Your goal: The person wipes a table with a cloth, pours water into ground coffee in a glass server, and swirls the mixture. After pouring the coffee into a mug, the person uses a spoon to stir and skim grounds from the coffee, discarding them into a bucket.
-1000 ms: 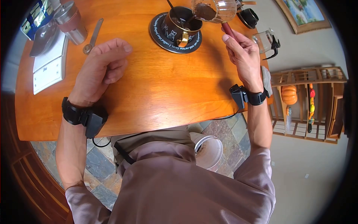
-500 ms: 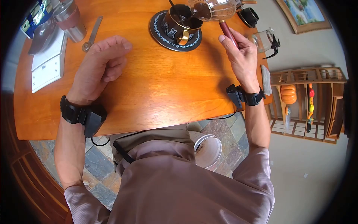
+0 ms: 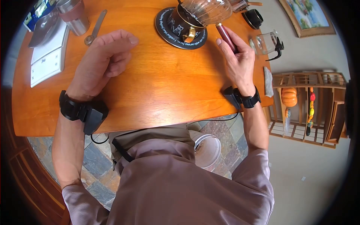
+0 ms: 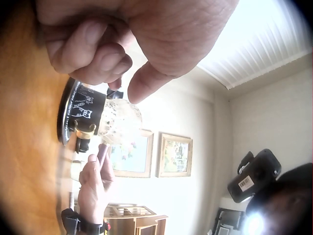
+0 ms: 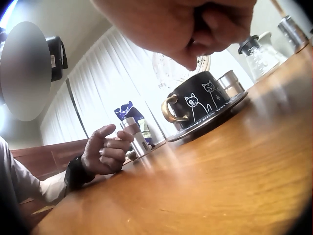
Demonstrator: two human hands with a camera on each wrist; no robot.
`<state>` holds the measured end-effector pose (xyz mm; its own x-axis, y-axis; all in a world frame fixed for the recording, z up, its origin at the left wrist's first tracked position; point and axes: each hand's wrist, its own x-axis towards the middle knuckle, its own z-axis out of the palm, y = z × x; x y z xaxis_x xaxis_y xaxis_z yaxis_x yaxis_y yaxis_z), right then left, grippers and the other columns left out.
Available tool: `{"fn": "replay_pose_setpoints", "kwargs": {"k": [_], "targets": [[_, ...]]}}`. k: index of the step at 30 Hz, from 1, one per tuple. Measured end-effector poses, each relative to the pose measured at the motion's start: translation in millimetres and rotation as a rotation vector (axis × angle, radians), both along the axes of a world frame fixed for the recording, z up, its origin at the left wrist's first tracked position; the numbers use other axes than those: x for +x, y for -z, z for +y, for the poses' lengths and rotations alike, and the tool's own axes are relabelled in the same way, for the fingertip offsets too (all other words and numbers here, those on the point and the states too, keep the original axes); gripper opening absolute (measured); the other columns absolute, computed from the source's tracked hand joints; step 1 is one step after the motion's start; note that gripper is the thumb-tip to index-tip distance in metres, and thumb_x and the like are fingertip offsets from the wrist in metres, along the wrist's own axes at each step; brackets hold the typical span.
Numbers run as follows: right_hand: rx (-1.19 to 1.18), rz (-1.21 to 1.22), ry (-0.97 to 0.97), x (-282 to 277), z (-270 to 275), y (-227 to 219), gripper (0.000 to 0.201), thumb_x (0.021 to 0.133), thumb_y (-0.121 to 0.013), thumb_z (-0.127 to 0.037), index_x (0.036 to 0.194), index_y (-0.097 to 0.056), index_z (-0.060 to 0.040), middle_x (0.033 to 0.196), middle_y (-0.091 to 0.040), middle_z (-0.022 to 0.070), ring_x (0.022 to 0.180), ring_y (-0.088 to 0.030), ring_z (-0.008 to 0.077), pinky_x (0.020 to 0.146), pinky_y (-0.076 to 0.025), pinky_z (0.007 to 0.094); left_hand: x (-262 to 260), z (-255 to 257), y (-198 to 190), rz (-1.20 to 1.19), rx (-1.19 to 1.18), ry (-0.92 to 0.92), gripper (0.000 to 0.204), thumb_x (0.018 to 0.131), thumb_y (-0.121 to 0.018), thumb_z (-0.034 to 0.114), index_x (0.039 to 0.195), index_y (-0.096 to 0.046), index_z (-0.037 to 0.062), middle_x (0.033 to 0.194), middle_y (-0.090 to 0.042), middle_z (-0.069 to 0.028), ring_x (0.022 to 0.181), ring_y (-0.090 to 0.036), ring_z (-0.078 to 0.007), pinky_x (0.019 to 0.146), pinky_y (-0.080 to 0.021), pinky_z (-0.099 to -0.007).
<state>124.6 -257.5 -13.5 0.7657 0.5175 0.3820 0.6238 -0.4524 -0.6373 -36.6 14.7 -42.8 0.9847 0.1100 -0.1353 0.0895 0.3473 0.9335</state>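
Note:
My right hand [image 3: 240, 62] grips the dark red handle [image 3: 228, 39] of a ribbed clear glass coffee vessel [image 3: 210, 11]. The vessel is tilted over a black cup [image 5: 195, 98] with white cat drawings and a gold handle, overlapping its rim in the head view. Under the cup lies a black saucer [image 3: 165, 32] with white lettering. Dark specks cling to the glass [image 4: 120, 122] in the left wrist view. My left hand [image 3: 103, 62] holds nothing; its fingers are loosely curled above the table, left of the saucer.
To the left are a white scale [image 3: 47, 67], a dark scoop-shaped tray [image 3: 45, 30], a steel grinder [image 3: 77, 22] with a brown band and a long-handled measuring spoon [image 3: 98, 28]. A glass carafe [image 3: 264, 43] and a black cup [image 3: 254, 18] stand at right. Below is a white bucket [image 3: 208, 150].
The glass vessel has tipped further over the cup, and the dark liquid seen in it earlier no longer shows. My right hand has shifted slightly left; my left hand keeps its pose.

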Motion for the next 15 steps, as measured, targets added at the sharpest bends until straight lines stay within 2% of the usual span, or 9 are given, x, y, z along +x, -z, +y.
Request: {"fn": "replay_pose_setpoints", "kwargs": {"k": [15], "targets": [[-0.022,-0.003,0.002,0,0,-1,0.038,0.091,-0.071,-0.015,0.124,-0.065,0.0002,0.098,-0.072,0.0072,0.088,-0.062,0.0083,0.079,-0.050,0.0235,1,4,10,-0.075,0.074,0.029,0.020,0.095,-0.060,0.031,0.087,-0.056,0.0136,0.062,-0.034,0.0098,0.050,-0.033,-0.0017,0.046,-0.025,-0.0177]]}}
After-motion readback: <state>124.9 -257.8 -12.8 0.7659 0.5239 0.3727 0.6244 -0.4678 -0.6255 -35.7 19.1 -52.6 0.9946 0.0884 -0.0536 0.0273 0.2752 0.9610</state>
